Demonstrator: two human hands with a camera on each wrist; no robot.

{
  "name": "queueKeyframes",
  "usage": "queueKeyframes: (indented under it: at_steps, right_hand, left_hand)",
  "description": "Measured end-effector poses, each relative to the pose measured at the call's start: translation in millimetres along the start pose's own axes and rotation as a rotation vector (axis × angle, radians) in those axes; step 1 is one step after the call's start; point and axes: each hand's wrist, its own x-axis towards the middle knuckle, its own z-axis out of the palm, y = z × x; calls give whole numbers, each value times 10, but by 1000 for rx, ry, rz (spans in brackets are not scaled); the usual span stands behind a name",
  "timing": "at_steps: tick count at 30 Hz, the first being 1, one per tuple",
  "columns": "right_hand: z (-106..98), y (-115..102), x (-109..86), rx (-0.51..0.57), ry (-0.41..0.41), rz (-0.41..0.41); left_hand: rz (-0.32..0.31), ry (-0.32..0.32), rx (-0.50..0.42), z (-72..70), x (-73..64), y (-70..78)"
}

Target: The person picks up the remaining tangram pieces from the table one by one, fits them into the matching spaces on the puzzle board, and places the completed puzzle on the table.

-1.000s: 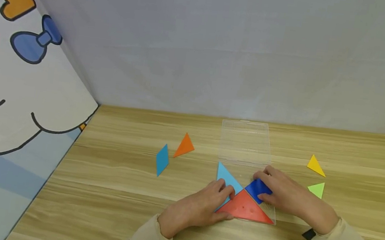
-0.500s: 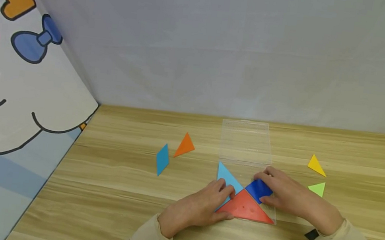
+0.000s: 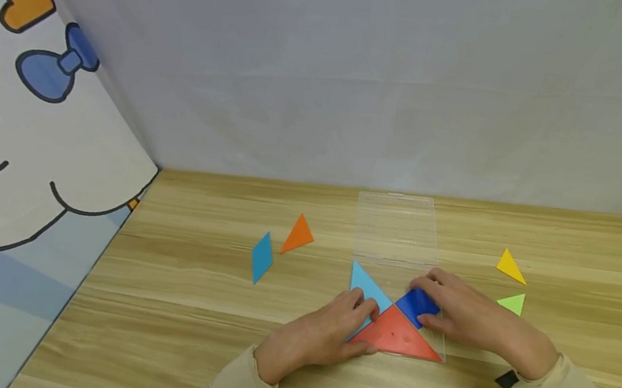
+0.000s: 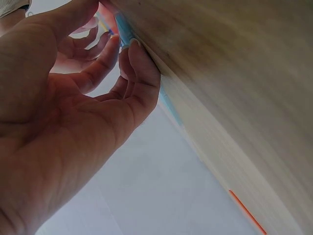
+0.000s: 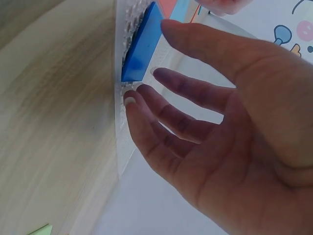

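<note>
In the head view, a clear plastic case lies open on the wooden table. Its near half holds a light blue triangle, a red triangle and a dark blue square, their corners meeting near the middle. My left hand rests with relaxed, bent fingers on the light blue triangle, thumb along the red triangle's front edge. My right hand pinches the dark blue square between thumb and fingers at its right side. In the right wrist view, the square sits over the case's textured base, thumb tip at its upper end.
The case's transparent lid lies flat behind. To the left are an orange triangle and a blue parallelogram. A yellow triangle and a partly hidden green piece lie to the right. A white wall stands behind the table.
The right cuff has shifted slightly to the right. Both hands keep nearly the same places, and the pieces in the case show little movement.
</note>
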Motion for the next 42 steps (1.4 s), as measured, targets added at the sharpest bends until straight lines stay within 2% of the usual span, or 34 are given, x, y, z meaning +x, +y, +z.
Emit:
queueKeyframes:
  at_steps: [8, 17, 24, 32, 38, 42]
  right_hand:
    - [3, 50, -22, -23, 64, -39]
    - [-3, 132, -84, -22, 116, -15]
    - [-71, 158, -123, -12, 123, 49]
    - [-90, 231, -141, -31, 147, 43]
    - [-131, 294, -202, -52, 137, 91]
    - [-176, 332, -221, -26, 111, 133]
  left_hand:
    - [2, 6, -1, 4, -3, -9]
    - [23, 26, -3, 25, -8, -22]
    - [26, 22, -10, 28, -7, -11]
    - [30, 29, -7, 14, -10, -7]
    - [27, 18, -12, 12, -6, 0]
    - [29, 20, -13, 11, -10, -6]
